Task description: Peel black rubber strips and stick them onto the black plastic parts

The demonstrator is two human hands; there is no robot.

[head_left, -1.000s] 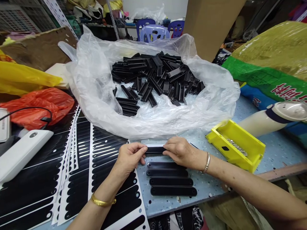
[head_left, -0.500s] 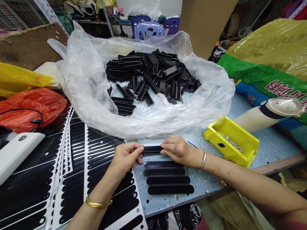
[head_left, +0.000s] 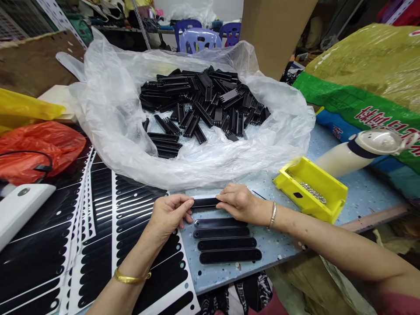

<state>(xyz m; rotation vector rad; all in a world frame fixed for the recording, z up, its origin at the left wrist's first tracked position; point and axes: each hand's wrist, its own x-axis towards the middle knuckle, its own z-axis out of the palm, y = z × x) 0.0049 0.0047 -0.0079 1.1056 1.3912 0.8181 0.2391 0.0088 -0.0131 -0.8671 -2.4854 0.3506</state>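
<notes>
My left hand [head_left: 169, 214] and my right hand [head_left: 238, 203] grip the two ends of a black rounded strip [head_left: 204, 202], with a white edge showing just behind it. Several matching strips [head_left: 228, 244] lie in a stack-like row on the speckled blue table [head_left: 278, 238] just below my right hand. Under my left wrist lie sheets of black strips on white backing [head_left: 144, 245]. Beyond the hands, a clear plastic bag [head_left: 111, 109] holds a heap of black finned pieces [head_left: 203, 98].
A yellow plastic tray [head_left: 310, 190] of small metal parts stands to the right of my right hand. A white appliance [head_left: 357, 151] lies behind it. A white device [head_left: 19, 210] and an orange bag [head_left: 42, 153] sit at the left. The table's front edge runs below my right forearm.
The whole view has drifted left and slightly upward as my head moved. Both hands keep the same hold on the black strip.
</notes>
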